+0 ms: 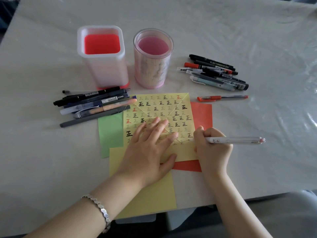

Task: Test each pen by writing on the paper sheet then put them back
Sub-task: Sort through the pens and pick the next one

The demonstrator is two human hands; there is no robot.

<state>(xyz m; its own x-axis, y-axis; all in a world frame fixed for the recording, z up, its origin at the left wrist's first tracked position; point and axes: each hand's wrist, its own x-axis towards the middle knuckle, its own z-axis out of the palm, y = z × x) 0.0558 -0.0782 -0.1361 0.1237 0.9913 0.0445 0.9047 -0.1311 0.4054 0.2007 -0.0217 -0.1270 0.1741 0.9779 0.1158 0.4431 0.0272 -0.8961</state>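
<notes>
White plastic covered the surface. A yellow sheet full of written marks lay on it, with a square holder and a round holder behind and pen piles on either side. The left hand pressed the sheet, fingers straight. The right hand gripped a white pen, its tip at the sheet's right edge.

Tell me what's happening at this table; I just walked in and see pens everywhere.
A person is testing pens. The right hand grips a white pen with its tip at the yellow sheet, already full of written marks; the left hand presses the sheet flat. Other pens lie in a left pile and a right pile.
</notes>
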